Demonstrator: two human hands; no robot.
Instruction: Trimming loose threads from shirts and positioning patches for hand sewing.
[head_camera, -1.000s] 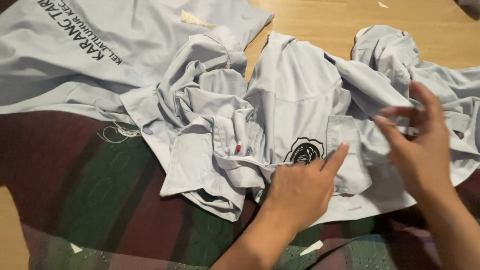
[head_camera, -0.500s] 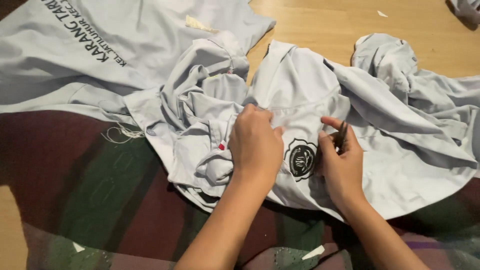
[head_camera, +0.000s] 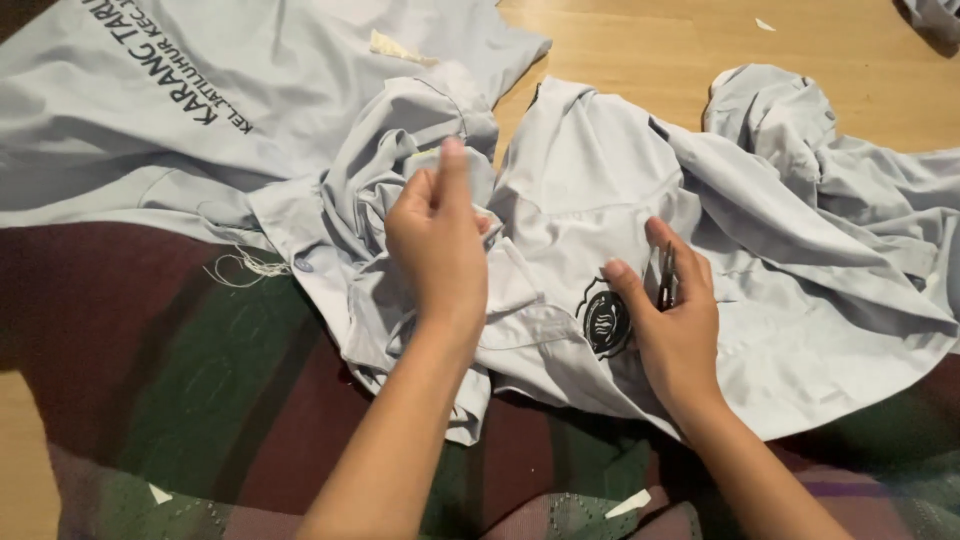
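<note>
A crumpled pale grey shirt (head_camera: 590, 190) lies in front of me, with a round black emblem (head_camera: 605, 322) on its chest. My left hand (head_camera: 440, 245) pinches a fold of the grey fabric near the collar, fingers closed on the cloth. My right hand (head_camera: 675, 320) rests on the shirt beside the emblem and grips a small dark metal tool (head_camera: 665, 280), which looks like thread snips. A second grey garment (head_camera: 150, 110) with dark lettering lies spread out at the upper left.
The shirts lie partly on a dark red and green patterned rug (head_camera: 200, 390) and partly on a wooden floor (head_camera: 640, 50). Loose white threads (head_camera: 240, 268) and small white scraps (head_camera: 627, 503) lie on the rug.
My left hand has lifted from the shirt's placket and moved up toward the collar, pinching fabric. My right hand has stayed by the emblem with the tool.
</note>
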